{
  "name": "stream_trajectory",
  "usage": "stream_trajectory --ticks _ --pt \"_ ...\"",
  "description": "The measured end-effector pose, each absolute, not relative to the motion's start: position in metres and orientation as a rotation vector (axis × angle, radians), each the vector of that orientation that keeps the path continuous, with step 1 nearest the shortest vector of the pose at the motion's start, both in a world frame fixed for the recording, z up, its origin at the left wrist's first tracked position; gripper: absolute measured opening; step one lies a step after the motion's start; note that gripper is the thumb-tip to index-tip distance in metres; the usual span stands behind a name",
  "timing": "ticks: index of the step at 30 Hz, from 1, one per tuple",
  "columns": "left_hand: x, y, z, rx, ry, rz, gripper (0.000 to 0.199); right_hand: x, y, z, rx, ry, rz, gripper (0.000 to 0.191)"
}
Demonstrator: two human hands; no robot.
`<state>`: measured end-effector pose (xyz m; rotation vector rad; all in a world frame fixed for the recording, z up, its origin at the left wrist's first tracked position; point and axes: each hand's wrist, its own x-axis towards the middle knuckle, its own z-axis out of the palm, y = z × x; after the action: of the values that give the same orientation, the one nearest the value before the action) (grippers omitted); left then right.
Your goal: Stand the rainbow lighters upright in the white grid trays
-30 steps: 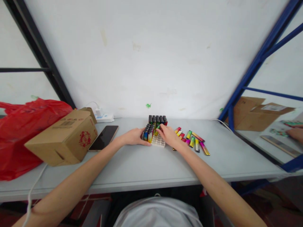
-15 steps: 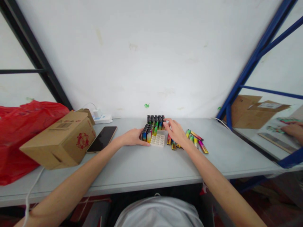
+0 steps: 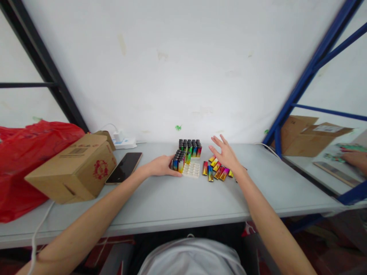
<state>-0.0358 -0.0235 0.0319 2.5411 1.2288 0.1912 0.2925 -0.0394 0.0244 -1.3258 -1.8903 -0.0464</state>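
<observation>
My left hand [image 3: 164, 166] rests on the table with thumb and fingers spread around the left corner of a white tray [image 3: 192, 170], touching the upright lighters [image 3: 178, 161] at its left. More upright lighters with black tops [image 3: 190, 148] stand in rows at the back. The tray's front right part shows bare holes. My right hand [image 3: 225, 152] is raised with its fingers apart and nothing in it. Below it, several shiny multicoloured lighters [image 3: 210, 173] lie loose on the table, some partly hidden by the hand and forearm.
On the left are a phone [image 3: 124, 168], a cardboard box [image 3: 76, 164], a red plastic bag [image 3: 31, 152] and a white power strip [image 3: 126, 143]. At the far right, another person's hand [image 3: 355, 157] shows behind a blue frame [image 3: 304, 72], near an open carton [image 3: 299, 137].
My right hand has moved right, away from the back rows of lighters, and its fingers have spread. One more lighter shows at the back row's right end. My left hand stays put.
</observation>
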Motion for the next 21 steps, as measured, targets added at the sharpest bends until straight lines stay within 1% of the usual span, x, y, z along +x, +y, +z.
stream_trajectory --ticks 3,6,9,11,14,17,21 --pt "-0.036 -0.023 0.031 2.555 1.233 0.197 0.086 0.296 -0.036 0.020 -1.470 -1.988 -0.092 0.056" --pt "-0.037 -0.023 0.030 2.561 1.230 0.211 0.088 0.298 -0.035 0.014 -1.760 -1.992 -0.118 0.052" --pt "-0.037 -0.022 0.030 2.557 1.222 0.211 0.090 0.296 -0.036 0.009 -2.030 -1.972 -0.095 0.060" --pt "-0.036 -0.022 0.030 2.554 1.228 0.204 0.091 0.293 -0.036 0.007 -2.103 -1.997 -0.054 0.066" --pt "-0.036 -0.022 0.030 2.553 1.229 0.208 0.092 0.290 -0.035 0.006 -2.085 -2.024 -0.013 0.067" --pt "-0.036 -0.022 0.029 2.557 1.226 0.210 0.089 0.290 -0.031 0.004 -1.931 -2.003 0.020 0.068" --pt "-0.036 -0.022 0.030 2.553 1.232 0.207 0.087 0.289 -0.023 -0.002 -1.519 -1.881 0.136 0.054"
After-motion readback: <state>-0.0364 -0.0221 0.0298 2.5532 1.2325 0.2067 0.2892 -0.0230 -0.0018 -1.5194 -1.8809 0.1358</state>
